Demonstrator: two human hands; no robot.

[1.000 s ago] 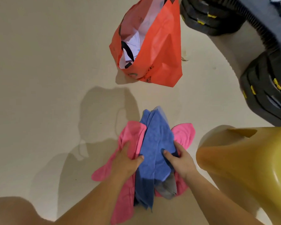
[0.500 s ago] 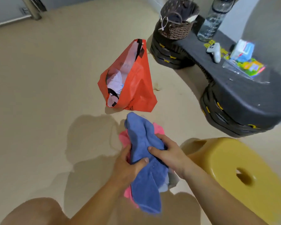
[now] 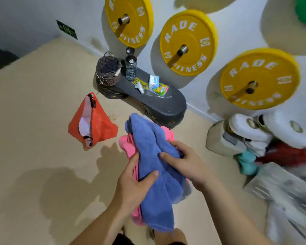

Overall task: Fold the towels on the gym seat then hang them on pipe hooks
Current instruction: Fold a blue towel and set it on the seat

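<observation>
1. While bunched up and not yet folded, hangs clear of the beige floor (image 3: 34,121) in both hands: blue terry towel (image 3: 154,147) draped over a pink terry towel (image 3: 127,144), near the long black padded gym bench (image 3: 166,103) but not on it.
2. Left hand (image 3: 132,184): grips the bundle from the side, thumb pressed across the blue cloth.
3. Right hand (image 3: 185,163): curls into the blue folds from the other side.
4. Looks like the carrying step; no folding done, no hanging done.
5. Next calls for laying the bundle on the bare near end of the bench, then pulling blue and pink apart and spreading one flat.
6. Crowding the far and middle bench: dark woven basket (image 3: 108,71), clear plastic water bottle (image 3: 130,68), white game controller (image 3: 139,86), colourful packets (image 3: 156,85). Leaves little room for spreading.
7. On the wall above: yellow round weight plates (image 3: 187,43) on metal pipe pegs (image 3: 181,50), probably the hooks; cannot tell whether any is free.
8. On the floor to the left, well apart: orange plastic bag (image 3: 99,124). To the right, a blurred heap of white things (image 3: 245,128).
</observation>
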